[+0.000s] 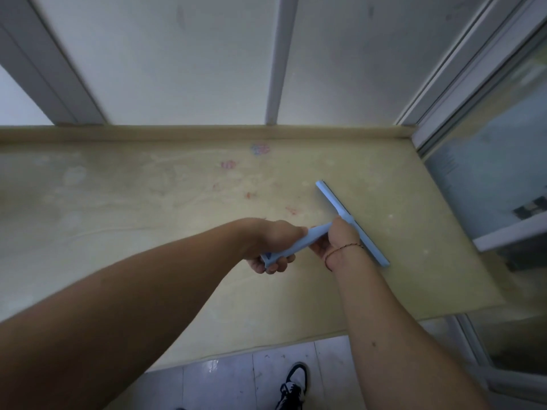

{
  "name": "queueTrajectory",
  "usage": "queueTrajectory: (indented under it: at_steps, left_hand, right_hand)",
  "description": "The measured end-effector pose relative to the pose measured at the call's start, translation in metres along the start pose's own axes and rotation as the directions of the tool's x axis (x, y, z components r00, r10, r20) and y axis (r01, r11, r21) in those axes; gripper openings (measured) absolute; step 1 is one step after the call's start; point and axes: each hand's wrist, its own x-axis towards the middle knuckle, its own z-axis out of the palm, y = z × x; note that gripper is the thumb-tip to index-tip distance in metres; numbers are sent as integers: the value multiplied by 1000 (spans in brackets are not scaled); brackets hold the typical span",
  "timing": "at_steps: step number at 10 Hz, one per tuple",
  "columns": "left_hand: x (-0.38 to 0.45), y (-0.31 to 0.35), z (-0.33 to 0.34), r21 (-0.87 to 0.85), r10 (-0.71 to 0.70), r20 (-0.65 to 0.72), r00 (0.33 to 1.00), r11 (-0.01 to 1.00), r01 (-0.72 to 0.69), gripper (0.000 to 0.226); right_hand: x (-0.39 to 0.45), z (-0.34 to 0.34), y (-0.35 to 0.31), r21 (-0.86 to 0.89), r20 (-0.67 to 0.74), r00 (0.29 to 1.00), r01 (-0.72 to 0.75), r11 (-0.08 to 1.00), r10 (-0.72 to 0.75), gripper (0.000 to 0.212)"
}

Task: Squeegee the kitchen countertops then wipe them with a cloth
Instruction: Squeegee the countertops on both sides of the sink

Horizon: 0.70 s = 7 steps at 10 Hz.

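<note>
A light blue squeegee [331,201] lies with its long blade slanted across the right part of the beige countertop [133,208]. My left hand [270,242] grips the end of its handle, fingers curled under it. My right hand [340,239] holds the handle close to the blade, with a thin bracelet on that wrist. Red and blue smudges [260,149] mark the counter behind the hands, and pale wet streaks run over its left half. No cloth is in view.
A low beige upstand [207,132] and white wall panels close off the back. A glass sliding door [488,173] borders the counter's right end. The front edge runs diagonally above the tiled floor, where a black and white shoe [293,386] stands.
</note>
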Motion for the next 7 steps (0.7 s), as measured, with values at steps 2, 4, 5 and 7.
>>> queueTrajectory:
  at_steps: [2,4,5,7]
  left_hand:
    - [-24,-37,-29,16,-22,-38,999,1000,23,53]
    - [-42,-79,-50,10,-45,-39,998,999,45,54]
    - [-44,-91,-52,12,-29,-28,999,999,29,54]
    - [-61,-123,-67,41,-34,-27,999,999,35,52]
  right_hand:
    - [-12,43,31,27,7,999,-47,999,47,24]
    - [-51,75,51,-128,115,993,18,992,-3,14]
    - [-47,80,63,-146,64,998,6,989,3,18]
    - [-53,102,92,-97,105,994,21,995,-11,19]
